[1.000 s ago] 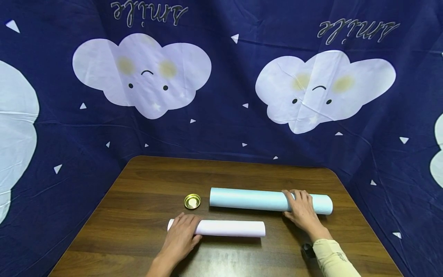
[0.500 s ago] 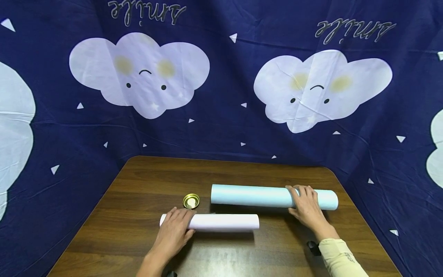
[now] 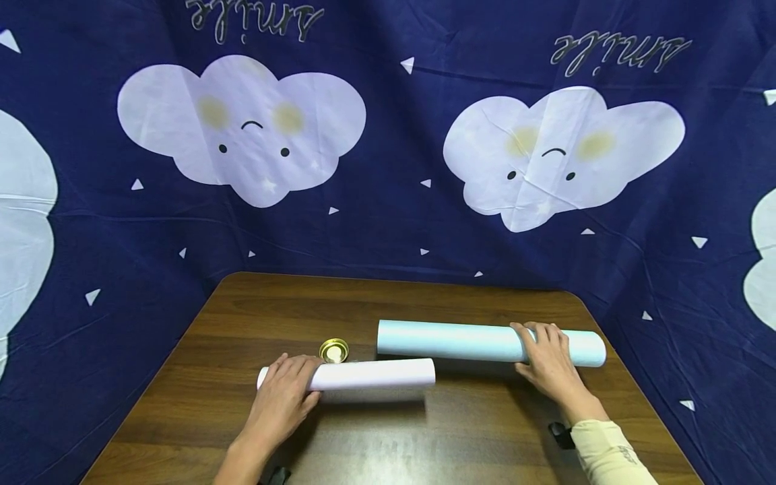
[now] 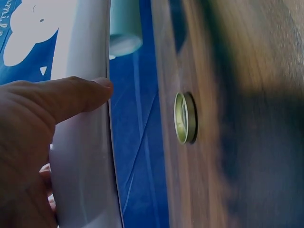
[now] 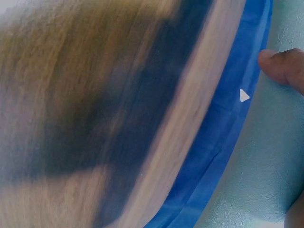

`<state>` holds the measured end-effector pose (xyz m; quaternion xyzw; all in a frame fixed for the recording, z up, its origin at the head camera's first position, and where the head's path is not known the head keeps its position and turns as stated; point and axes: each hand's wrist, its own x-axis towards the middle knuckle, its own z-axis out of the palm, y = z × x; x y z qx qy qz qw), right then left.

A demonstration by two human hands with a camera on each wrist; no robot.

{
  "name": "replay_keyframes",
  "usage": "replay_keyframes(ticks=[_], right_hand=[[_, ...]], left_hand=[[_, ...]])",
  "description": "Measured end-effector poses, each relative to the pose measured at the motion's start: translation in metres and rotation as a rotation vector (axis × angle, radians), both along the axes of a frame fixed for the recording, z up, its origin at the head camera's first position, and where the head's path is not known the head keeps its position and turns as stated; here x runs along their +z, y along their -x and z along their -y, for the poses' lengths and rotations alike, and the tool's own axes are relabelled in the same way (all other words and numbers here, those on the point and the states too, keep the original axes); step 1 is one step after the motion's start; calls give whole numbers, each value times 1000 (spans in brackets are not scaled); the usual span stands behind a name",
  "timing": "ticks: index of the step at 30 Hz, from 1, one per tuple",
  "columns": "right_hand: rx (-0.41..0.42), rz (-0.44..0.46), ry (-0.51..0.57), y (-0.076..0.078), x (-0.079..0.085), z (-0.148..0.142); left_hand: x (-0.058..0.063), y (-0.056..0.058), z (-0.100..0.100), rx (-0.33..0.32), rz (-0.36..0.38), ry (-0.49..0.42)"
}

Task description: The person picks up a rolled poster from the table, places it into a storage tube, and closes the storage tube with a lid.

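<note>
My left hand (image 3: 281,397) grips a white paper roll (image 3: 376,374) near its left end and holds it above the table, its shadow falling below it. In the left wrist view the thumb lies along the white roll (image 4: 85,166). My right hand (image 3: 548,360) grips a longer, thicker light blue roll (image 3: 448,339) right of its middle. That roll also appears raised off the table; in the right wrist view a thumb (image 5: 282,66) presses on its textured surface. Its left end hangs beyond the white roll's right end, the two apart.
A round gold-coloured lid (image 3: 334,350) lies on the wooden table (image 3: 388,438) just behind the white roll, its hollow side up. A dark blue curtain (image 3: 394,222) with cloud prints hangs beyond the table's far edge.
Both rolls have risen and moved apart: the white one left and up with my left hand, the blue one right and up with my right hand. The gold-coloured lid stays on the table.
</note>
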<state>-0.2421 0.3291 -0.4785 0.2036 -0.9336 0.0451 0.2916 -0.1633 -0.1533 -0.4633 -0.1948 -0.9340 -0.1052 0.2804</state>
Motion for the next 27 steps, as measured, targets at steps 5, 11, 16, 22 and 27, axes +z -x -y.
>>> replay_keyframes(ticks=[5,11,16,22,27], right_hand=[[3,-20,6,0,2,-5],[8,-34,9,-1,5,-9],[2,-25,13,-3,7,-11],[-4,-29,7,-6,9,-15],[-5,-32,4,-8,11,-17]], left_hand=[[3,1,9,0,-27,-14],[6,1,20,14,-39,-21],[10,0,27,30,-34,-17],[14,1,36,40,-37,-21],[15,1,43,41,-52,-25]])
